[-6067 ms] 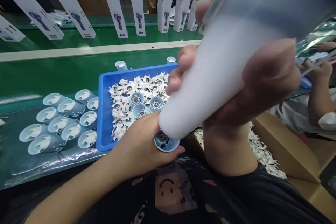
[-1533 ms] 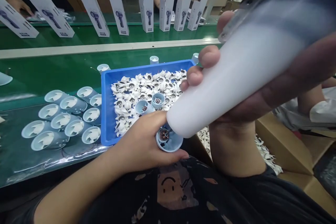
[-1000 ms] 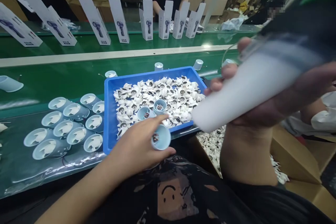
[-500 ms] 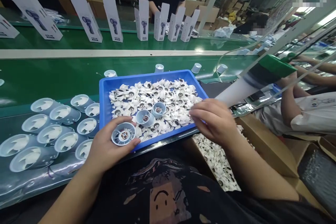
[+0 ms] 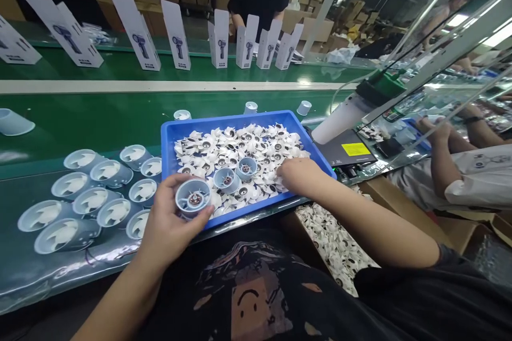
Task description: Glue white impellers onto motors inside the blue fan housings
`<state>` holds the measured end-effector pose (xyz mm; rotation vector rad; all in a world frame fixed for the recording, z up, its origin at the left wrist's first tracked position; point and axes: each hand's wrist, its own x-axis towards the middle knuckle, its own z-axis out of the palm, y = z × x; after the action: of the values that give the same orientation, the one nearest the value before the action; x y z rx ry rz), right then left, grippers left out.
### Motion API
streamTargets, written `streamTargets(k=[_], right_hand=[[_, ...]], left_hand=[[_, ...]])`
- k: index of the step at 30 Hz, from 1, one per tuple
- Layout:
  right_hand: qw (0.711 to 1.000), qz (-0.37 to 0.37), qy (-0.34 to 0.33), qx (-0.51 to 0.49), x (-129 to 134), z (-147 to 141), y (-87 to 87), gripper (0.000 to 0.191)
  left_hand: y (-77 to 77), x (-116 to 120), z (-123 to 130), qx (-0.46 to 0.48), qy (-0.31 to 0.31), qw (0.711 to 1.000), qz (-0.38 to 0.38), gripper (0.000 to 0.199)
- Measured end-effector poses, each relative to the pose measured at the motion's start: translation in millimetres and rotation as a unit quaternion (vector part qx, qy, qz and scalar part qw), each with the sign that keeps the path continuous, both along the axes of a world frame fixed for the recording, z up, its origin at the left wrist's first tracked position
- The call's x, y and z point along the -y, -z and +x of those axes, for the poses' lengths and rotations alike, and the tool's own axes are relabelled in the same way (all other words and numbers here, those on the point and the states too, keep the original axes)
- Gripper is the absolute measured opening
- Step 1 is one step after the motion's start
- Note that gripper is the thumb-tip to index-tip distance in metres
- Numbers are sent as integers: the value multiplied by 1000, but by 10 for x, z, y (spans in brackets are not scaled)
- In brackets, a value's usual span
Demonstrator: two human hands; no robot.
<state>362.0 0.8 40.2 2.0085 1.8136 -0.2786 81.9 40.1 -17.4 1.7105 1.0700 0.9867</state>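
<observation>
My left hand point(image 5: 170, 224) is closed round a light blue round fan housing point(image 5: 193, 196), open end up, showing spokes and a copper-coloured motor centre inside. It is held over the near left corner of a blue tray point(image 5: 169, 144) full of white fan blades point(image 5: 224, 144). Two more blue housings, the nearer one point(image 5: 226, 180) and the farther one point(image 5: 246, 169), rest on the blades. My right hand point(image 5: 298, 175) reaches into the right part of the pile with its fingers curled down; the fingertips, and anything in them, are hidden.
Several blue housings with white blades inside point(image 5: 94, 200) lie left of the tray. Several upright white boxes point(image 5: 176, 34) line the far bench. A green-topped white tube point(image 5: 340, 117) slants above a black box point(image 5: 348, 146). An open carton of blades point(image 5: 332, 240) sits below right.
My right hand has moved from above the tray's right edge left and down into the blades. The green-topped tube has swung away to the left. My left hand still holds its housing.
</observation>
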Motion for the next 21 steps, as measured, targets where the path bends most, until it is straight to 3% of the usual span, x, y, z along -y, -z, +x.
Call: streamTargets(k=[3, 7, 11, 14, 15, 16, 17, 19, 21], right_hand=[[998, 37, 19, -56, 24, 105, -20, 8], [967, 103, 2, -234, 136, 59, -150, 18], [888, 86, -64, -448, 258, -249, -116, 26], [779, 86, -82, -616, 317, -472, -36, 26], [750, 108, -85, -647, 331, -533, -36, 25], [741, 140, -91, -651, 341, -592, -53, 23], [754, 179, -103, -623, 345, -651, -83, 21], [812, 245, -140, -511, 330, -770, -155, 15], [847, 253, -163, -439, 285, -881, -202, 11]], left_hand=[[-123, 118, -51, 19, 50, 998, -43, 56], [-177, 214, -151, 44, 122, 991, -33, 54], [-191, 232, -128, -63, 164, 984, 30, 60], [-265, 233, -31, -140, 151, 975, 85, 60], [-294, 235, 2, -154, 149, 971, 103, 57], [-318, 241, 31, -166, 150, 966, 128, 52], [-337, 250, 55, -176, 148, 960, 162, 48], [-350, 277, 90, -192, 134, 941, 246, 39], [-338, 308, 105, -200, 101, 919, 324, 30]])
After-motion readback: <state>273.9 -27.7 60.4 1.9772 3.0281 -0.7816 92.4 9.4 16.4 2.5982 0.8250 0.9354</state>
